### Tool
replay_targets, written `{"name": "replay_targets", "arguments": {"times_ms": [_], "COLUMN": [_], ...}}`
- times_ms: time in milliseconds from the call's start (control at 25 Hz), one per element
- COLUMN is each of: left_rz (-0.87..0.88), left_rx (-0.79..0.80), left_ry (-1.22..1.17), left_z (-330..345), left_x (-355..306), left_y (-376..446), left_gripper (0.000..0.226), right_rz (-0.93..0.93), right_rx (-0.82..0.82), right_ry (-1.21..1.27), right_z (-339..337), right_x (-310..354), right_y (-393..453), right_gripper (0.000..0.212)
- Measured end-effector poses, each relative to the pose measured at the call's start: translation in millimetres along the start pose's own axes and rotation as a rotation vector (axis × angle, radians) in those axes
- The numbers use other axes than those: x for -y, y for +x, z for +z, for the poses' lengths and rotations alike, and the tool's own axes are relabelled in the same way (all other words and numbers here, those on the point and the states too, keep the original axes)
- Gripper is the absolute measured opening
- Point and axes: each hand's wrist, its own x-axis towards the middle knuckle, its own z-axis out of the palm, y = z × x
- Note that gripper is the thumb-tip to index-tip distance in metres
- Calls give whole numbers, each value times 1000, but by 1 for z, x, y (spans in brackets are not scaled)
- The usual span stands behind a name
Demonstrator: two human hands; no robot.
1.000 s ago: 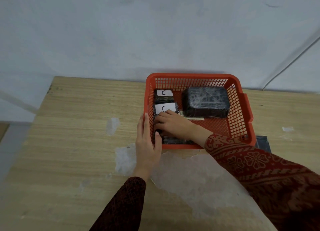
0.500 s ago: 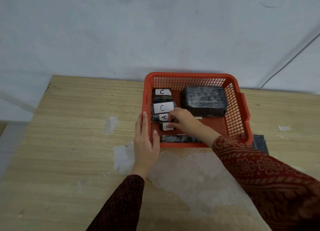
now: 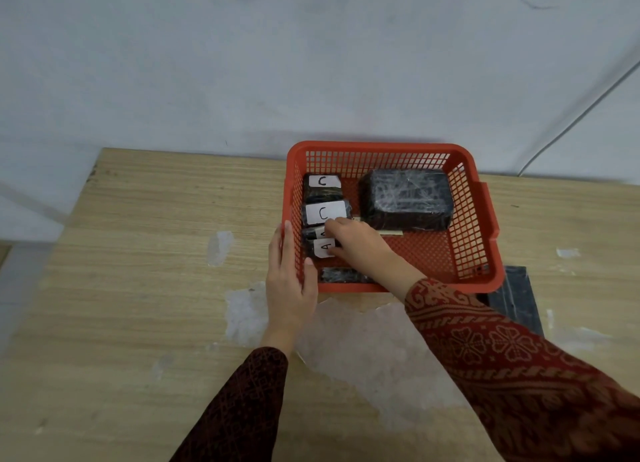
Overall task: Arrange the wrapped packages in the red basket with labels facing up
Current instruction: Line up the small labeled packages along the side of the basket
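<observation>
A red basket (image 3: 381, 147) stands on the wooden table near the wall. Along its left side lie small black wrapped packages: two with white labels reading C (image 3: 322, 186) (image 3: 323, 213), then two with labels reading A (image 3: 317, 233) (image 3: 325, 247), all labels up. Another small black package (image 3: 341, 275) lies against the front wall with no label showing. A large black wrapped package (image 3: 407, 198) sits at the back right, no label visible. My left hand (image 3: 289, 288) grips the basket's front left corner. My right hand (image 3: 360, 243) is inside, fingers on the A packages.
A flat dark object (image 3: 516, 298) sticks out from under the basket's front right corner. A thin white cable (image 3: 571, 122) runs down the wall at the right. The tabletop (image 3: 138, 288) has pale worn patches; its left edge drops off.
My right hand has drawn back from covering the small packages, and two labels reading A now show. My left hand has stayed on the basket's corner.
</observation>
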Motion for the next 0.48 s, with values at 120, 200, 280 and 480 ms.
{"name": "replay_targets", "arguments": {"times_ms": [120, 200, 280, 480], "left_rz": [6, 9, 11, 24], "left_rx": [-5, -8, -9, -11], "left_ry": [6, 12, 15, 23], "left_z": [0, 0, 1, 1], "left_x": [0, 1, 1, 2], "left_y": [0, 0, 0, 0], "left_gripper": [60, 60, 60, 59], "right_rz": [8, 8, 8, -12], "right_rx": [1, 17, 23, 52], "right_ry": [38, 40, 50, 94], "right_z": [2, 2, 2, -17], "right_x": [2, 4, 4, -23], "right_y": [0, 1, 1, -24], "right_gripper": [18, 18, 20, 30]}}
